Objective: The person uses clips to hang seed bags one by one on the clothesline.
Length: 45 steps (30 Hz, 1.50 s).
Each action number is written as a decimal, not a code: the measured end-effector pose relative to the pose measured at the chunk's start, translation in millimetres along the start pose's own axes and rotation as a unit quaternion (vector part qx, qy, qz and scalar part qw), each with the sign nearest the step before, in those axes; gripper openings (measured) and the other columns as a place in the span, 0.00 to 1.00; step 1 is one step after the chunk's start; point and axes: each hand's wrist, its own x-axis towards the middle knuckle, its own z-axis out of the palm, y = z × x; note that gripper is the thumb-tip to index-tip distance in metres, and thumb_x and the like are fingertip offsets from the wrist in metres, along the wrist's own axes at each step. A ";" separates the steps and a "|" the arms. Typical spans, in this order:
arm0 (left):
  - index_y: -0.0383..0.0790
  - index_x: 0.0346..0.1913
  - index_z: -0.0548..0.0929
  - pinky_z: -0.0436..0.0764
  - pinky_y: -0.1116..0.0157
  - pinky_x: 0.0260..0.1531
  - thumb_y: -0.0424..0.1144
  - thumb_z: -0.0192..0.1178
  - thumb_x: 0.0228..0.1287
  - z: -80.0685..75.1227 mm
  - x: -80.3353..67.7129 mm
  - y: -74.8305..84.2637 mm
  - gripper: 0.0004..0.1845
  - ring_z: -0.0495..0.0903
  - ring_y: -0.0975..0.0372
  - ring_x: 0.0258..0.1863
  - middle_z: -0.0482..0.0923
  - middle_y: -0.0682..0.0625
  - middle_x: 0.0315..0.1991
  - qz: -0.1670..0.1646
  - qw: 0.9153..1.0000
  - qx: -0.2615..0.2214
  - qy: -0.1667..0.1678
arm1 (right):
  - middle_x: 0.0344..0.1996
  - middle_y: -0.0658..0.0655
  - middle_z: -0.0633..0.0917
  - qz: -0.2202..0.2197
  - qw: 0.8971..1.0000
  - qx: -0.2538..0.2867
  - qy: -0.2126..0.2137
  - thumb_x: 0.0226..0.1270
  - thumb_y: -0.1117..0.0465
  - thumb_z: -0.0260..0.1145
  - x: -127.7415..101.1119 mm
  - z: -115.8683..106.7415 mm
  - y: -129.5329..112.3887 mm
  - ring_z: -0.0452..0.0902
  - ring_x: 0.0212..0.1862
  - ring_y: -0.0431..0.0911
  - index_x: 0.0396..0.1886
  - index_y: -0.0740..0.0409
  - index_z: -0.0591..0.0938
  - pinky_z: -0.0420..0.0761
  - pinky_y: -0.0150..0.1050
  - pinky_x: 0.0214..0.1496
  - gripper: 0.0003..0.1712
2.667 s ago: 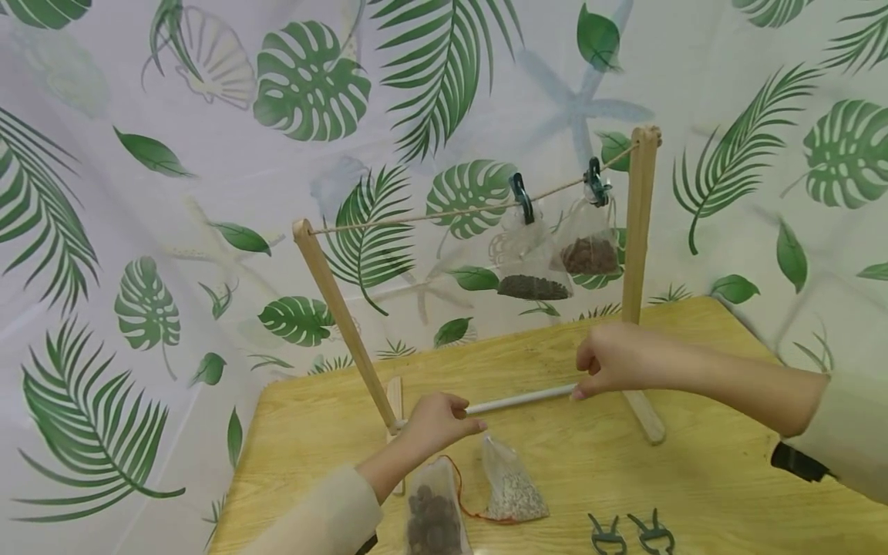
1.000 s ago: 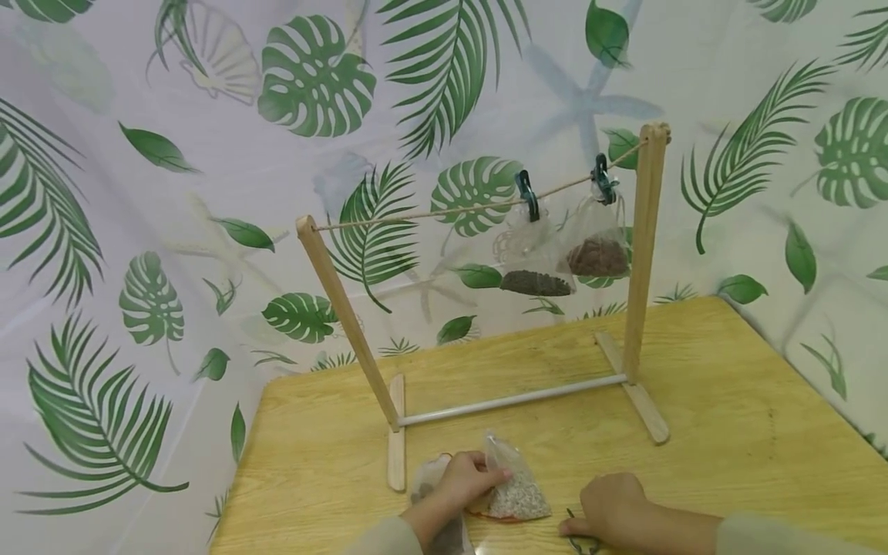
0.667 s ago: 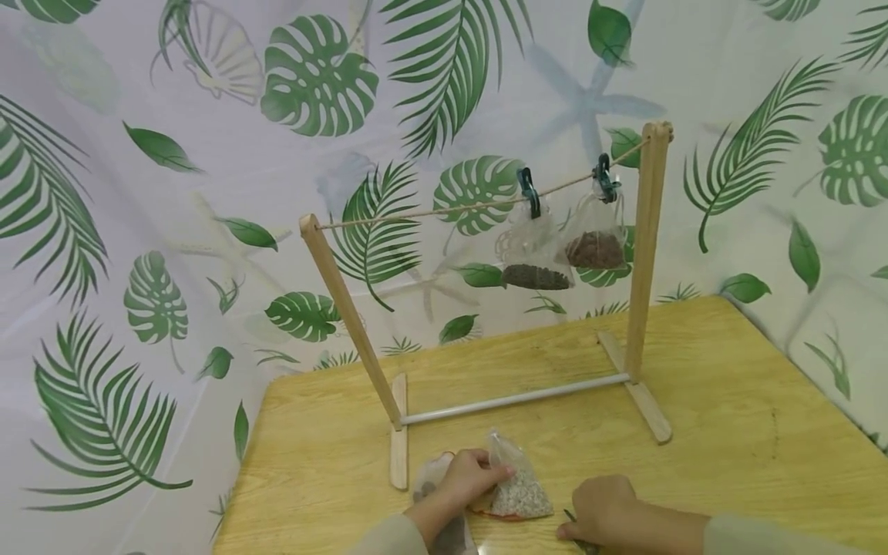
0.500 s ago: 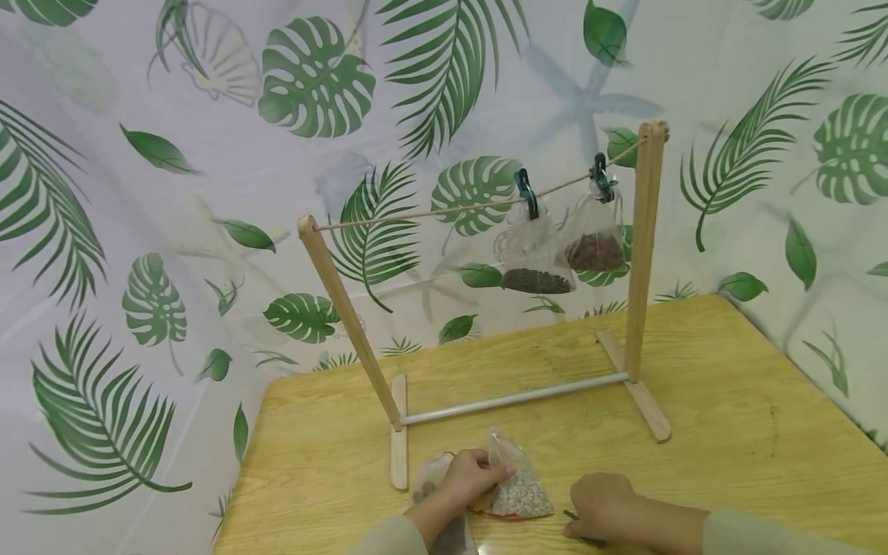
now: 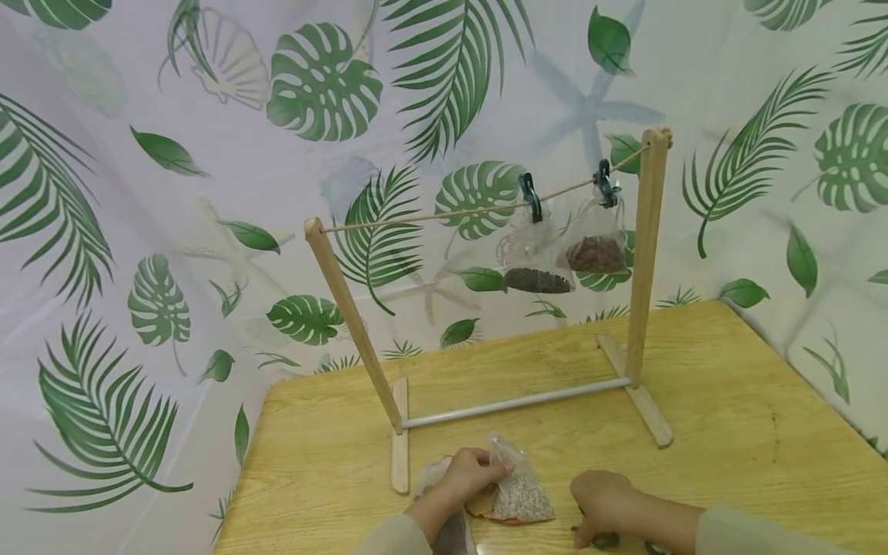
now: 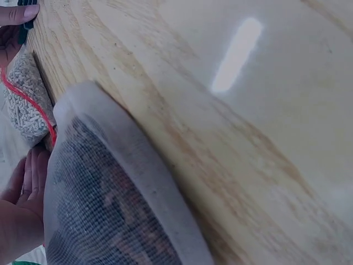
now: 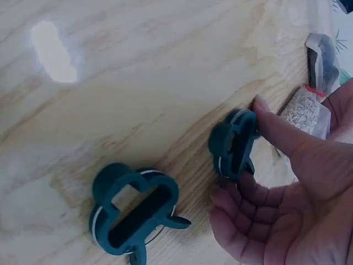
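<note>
At the near edge of the table, my left hand [image 5: 494, 472] pinches the top of a clear bag of pale grains [image 5: 519, 497]. Under that wrist lies a mesh bag of dark pieces [image 6: 105, 204] with a red string beside it. To the right, my right hand [image 5: 588, 527] pinches a teal spring clip [image 7: 231, 141] between thumb and fingers, with the clip tipped on edge on the wood. A second teal clip [image 7: 134, 210] lies flat close by.
A wooden rack [image 5: 645, 254] stands mid-table on two feet joined by a white bar [image 5: 516, 401]. Its string [image 5: 416, 218] carries two filled bags [image 5: 537, 270] hung from teal clips near the right post. A leaf-print sheet [image 5: 139, 193] backs the table [image 5: 749, 432].
Both hands left the rack's white bar and came down to the near edge. The left took hold of the grain bag; the right closed on a clip and tipped it up.
</note>
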 end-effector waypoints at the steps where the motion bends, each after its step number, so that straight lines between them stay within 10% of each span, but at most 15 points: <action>1: 0.40 0.17 0.74 0.66 0.70 0.17 0.42 0.66 0.58 -0.1 0.2 -0.2 0.17 0.63 0.67 0.16 0.65 0.57 0.14 0.005 1.000 0.003 -0.003 | 0.16 0.51 0.69 0.000 1.000 0.001 -0.001 0.34 0.52 0.82 0.6 0.4 0.0 0.61 0.20 0.42 0.15 0.57 0.70 0.61 0.32 0.21 0.27; 4: 0.45 0.12 0.64 0.59 0.72 0.15 0.41 0.65 0.59 -0.2 0.1 -1.2 0.24 0.56 0.68 0.13 0.58 0.58 0.11 0.019 1.000 0.005 -0.011 | 0.16 0.50 0.69 -0.008 1.000 0.003 -0.004 0.38 0.56 0.80 2.0 1.8 0.3 0.60 0.19 0.41 0.15 0.56 0.69 0.58 0.31 0.20 0.24; 15: 0.27 0.26 0.82 0.67 0.73 0.19 0.37 0.64 0.59 2.2 -1.4 3.6 0.13 0.66 0.68 0.19 0.72 0.57 0.17 0.050 0.999 -0.015 0.002 | 0.19 0.51 0.72 -0.042 0.998 -0.035 0.017 0.42 0.72 0.71 -0.6 -0.6 1.6 0.66 0.21 0.43 0.19 0.56 0.71 0.72 0.37 0.21 0.15; 20: 0.29 0.36 0.85 0.78 0.70 0.26 0.39 0.60 0.65 1.3 -3.9 9.4 0.13 0.75 0.68 0.25 0.83 0.49 0.28 0.047 0.998 -0.037 -0.012 | 0.19 0.51 0.71 -0.065 0.997 0.036 0.026 0.44 0.75 0.68 -1.6 -10.9 3.8 0.62 0.20 0.42 0.16 0.57 0.70 0.66 0.33 0.20 0.15; 27: 0.31 0.41 0.86 0.81 0.68 0.29 0.38 0.60 0.64 -1.2 -7.2 12.8 0.12 0.79 0.67 0.25 0.85 0.44 0.33 0.065 0.996 -0.051 -0.040 | 0.22 0.50 0.73 -0.155 0.977 0.136 0.061 0.52 0.66 0.73 -0.2 -21.6 11.0 0.63 0.23 0.38 0.26 0.61 0.75 0.67 0.29 0.23 0.12; 45: 0.33 0.43 0.85 0.82 0.68 0.38 0.39 0.57 0.67 -31.0 -10.6 57.9 0.13 0.84 0.61 0.38 0.85 0.41 0.38 0.160 0.986 -0.034 -0.004 | 0.33 0.52 0.83 -0.235 0.936 0.105 0.239 0.55 0.60 0.72 -16.3 -109.4 -8.8 0.83 0.38 0.50 0.37 0.59 0.81 0.82 0.41 0.38 0.12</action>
